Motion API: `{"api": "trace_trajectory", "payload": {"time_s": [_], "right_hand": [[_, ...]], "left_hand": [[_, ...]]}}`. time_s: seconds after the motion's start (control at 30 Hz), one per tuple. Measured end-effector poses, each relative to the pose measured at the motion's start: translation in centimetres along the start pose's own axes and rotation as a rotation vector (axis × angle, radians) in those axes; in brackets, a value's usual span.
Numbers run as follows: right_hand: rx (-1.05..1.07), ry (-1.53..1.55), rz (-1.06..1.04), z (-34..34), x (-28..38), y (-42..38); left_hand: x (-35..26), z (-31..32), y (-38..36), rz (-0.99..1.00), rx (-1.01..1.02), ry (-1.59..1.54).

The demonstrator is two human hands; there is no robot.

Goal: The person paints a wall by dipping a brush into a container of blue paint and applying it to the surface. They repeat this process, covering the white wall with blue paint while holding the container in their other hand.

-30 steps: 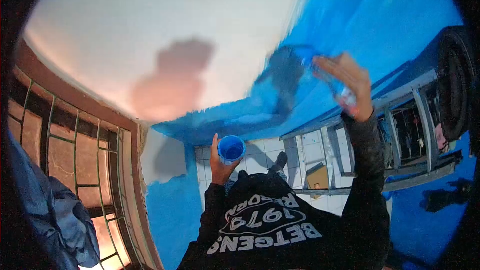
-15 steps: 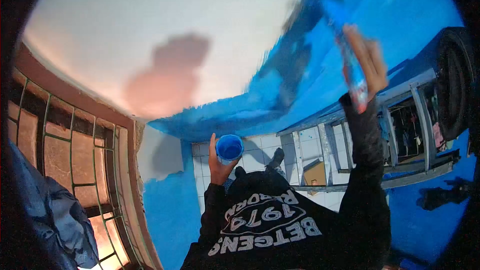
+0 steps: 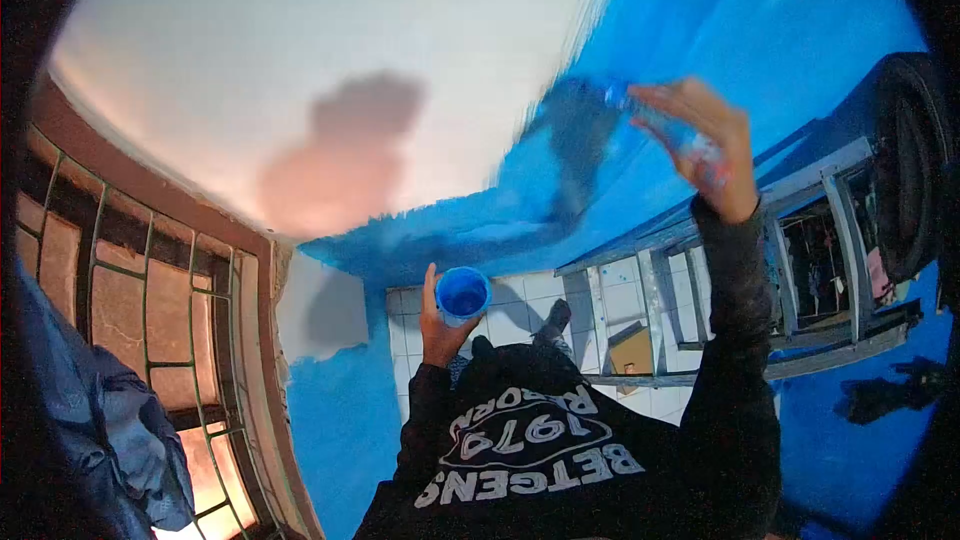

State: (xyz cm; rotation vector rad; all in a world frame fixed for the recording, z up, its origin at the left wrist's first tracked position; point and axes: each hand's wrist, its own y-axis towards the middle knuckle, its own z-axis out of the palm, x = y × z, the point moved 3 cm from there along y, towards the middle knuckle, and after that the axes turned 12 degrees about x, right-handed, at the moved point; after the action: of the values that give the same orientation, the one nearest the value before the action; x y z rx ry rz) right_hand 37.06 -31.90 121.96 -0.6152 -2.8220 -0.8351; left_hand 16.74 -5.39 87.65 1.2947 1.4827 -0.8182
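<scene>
My left hand [image 3: 437,325] holds a small blue cup [image 3: 462,295] of blue paint low in the middle, over the tiled floor. Raised at the upper right, my right hand [image 3: 707,145] grips a paintbrush [image 3: 668,130] whose blurred head meets the wall [image 3: 380,50] at the border between blue paint and bare white. The brush's shadow falls dark on the blue just left of the hand. Black sleeves cover both arms.
A barred window [image 3: 150,310] with a blue cloth [image 3: 90,430] hanging by it fills the left. A grey ladder or metal frame [image 3: 800,270] lies at the right over white floor tiles [image 3: 620,290]. A cardboard piece [image 3: 632,348] rests on the floor.
My right hand swept the brush up along the paint edge half a second ago, then came back down and left to about where it was. The cup hand stayed put.
</scene>
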Motion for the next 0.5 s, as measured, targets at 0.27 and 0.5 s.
{"api": "trace_trajectory", "payload": {"time_s": [0.27,0.5], "right_hand": [[-0.531,-0.657,-0.334,-7.3,3.0,3.9],[-0.476,-0.559,-0.222,1.6,2.2,1.7]], "left_hand": [[-0.2,0.5,-0.5,0.028,0.023,0.038],[-0.5,-0.1,-0.7,-0.031,-0.017,0.009]]}}
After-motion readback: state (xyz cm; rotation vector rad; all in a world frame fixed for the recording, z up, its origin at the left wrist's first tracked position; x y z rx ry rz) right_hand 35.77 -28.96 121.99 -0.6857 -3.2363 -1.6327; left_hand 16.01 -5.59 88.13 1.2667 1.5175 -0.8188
